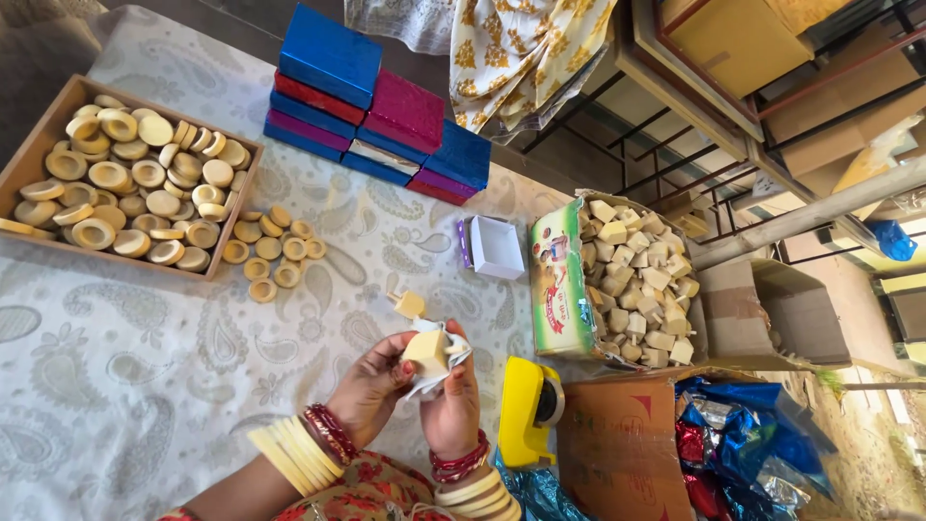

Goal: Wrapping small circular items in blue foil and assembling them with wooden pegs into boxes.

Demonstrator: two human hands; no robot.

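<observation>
Both hands' grip clasps the pale wooden block point(425, 351) in white paper point(436, 378)—left hand point(371, 386), right hand point(455, 405)—so fold snugly, keeping corners pinned.

A stack of flat gift boxes point(371, 101), blue, red and magenta, stands at upper centre of the frame. Just below it, right of centre, a small open white box point(497, 246) with a purple edge lies on the patterned cloth. Right of that sits an open green and yellow printed carton point(559, 280). Plain brown cardboard boxes fill the upper right point(738, 39) and lower right point(617, 449).
</observation>
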